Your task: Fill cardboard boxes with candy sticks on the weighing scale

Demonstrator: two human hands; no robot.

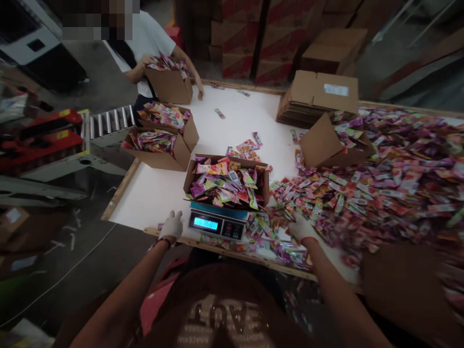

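Note:
A cardboard box (261, 182) heaped with colourful sachets stands on a digital scale (217, 224) with a lit display, at the near edge of the white table (159, 193). My left hand (171, 225), in a white glove, rests on the table edge just left of the scale, fingers curled loosely with nothing visible in them. My right hand (300, 227), also gloved, lies on the loose sachets (380, 188) right of the scale; its fingers are bent down into the pile, and what they hold is unclear.
Two filled boxes (159, 145) sit at the table's left edge. A person in a white shirt (152, 38) handles another box (170, 84) at the far end. A tipped box (326, 145) and flat cartons (319, 96) lie beyond. Roller conveyor (108, 123) stands left.

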